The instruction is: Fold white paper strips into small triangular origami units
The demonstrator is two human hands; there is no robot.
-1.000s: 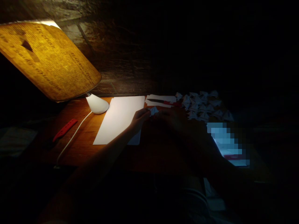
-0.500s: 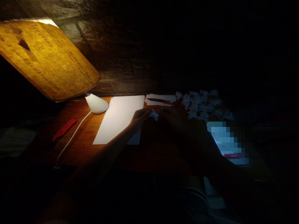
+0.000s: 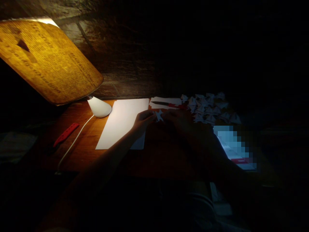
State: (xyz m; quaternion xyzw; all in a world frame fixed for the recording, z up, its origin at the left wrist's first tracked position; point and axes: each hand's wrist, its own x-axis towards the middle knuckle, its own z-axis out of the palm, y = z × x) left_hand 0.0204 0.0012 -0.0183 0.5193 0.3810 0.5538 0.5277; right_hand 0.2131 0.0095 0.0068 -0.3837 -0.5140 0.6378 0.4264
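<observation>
Your wooden bench [image 3: 84, 145] has its far edge along a dark wall. The lamp [image 3: 53, 64] stands by the far left corner; its white base shows whole, but the shade is cut off at the frame's left. A stack of white sheets [image 3: 123, 120] reaches from the far edge toward the near edge, left of the middle. A cluster of folded shapes [image 3: 209, 108] fills the far right corner, count uncertain in the gloom. A lit screen [image 3: 233, 149] lies by the right edge, partly masked by mosaic.

Your left hand [image 3: 143, 120] is above the stack's right side; its grip is a closed pinch on a paper piece. Your right hand [image 3: 176, 120] comes up to the piece's opposite side, fingers bent; shadow hides how tightly that grip closes, so no reading.

A red-handled tool [image 3: 66, 132] lies near the left edge, its dark end unclear. Smaller cut sheets [image 3: 160, 105] lie at the far edge, a knife [image 3: 164, 104] across them.

The paper piece [image 3: 158, 116] sits between your two sets of fingertips, pointed like a star, no clear long axis. From it, the cluster lies toward the far right corner; your right hand is nearer. Its folds are too small to resolve.
</observation>
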